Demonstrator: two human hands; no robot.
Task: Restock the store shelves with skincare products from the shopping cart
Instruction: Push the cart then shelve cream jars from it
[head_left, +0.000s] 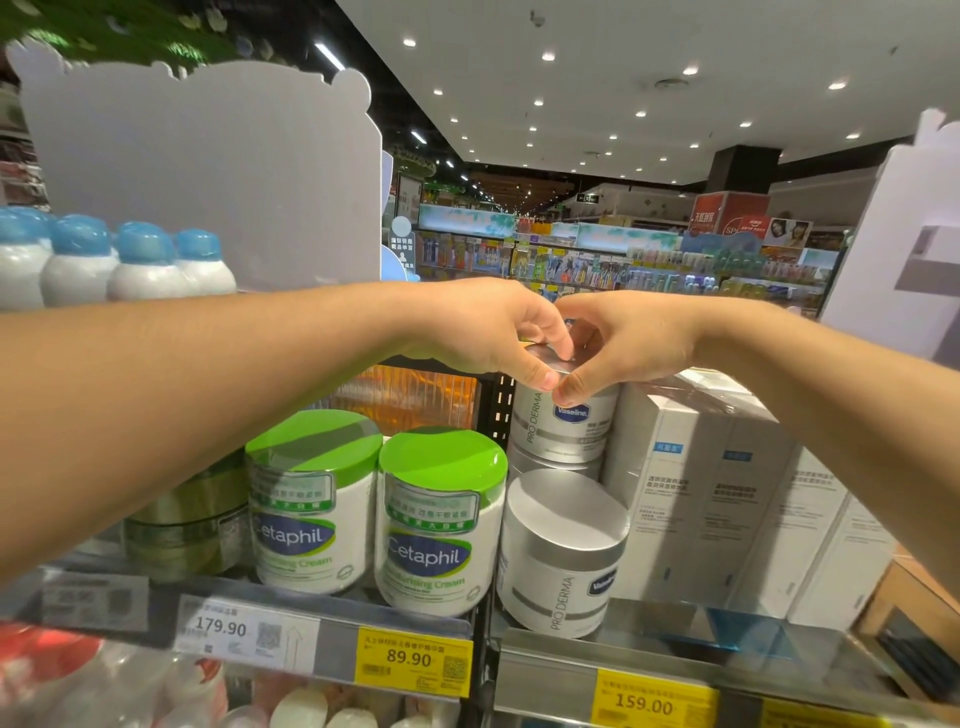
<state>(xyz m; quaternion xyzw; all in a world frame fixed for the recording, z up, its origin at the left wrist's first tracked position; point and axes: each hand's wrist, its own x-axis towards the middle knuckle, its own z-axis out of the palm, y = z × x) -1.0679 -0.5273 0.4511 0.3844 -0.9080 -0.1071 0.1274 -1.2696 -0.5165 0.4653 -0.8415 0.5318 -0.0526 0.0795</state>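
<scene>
Left hand (493, 332) and right hand (623, 348) meet over the lid, both pinching the upper Vaseline Pro Derma jar (563, 421), stacked on another jar at the shelf back. Advice: centre it squarely, label forward, before letting go.

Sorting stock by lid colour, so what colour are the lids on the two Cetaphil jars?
Bright green lids on both Cetaphil jars, clearest in the head view.

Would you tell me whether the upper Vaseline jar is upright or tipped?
Upright: the upper Vaseline jar stands stacked on another jar, lid on top, label level.
</scene>
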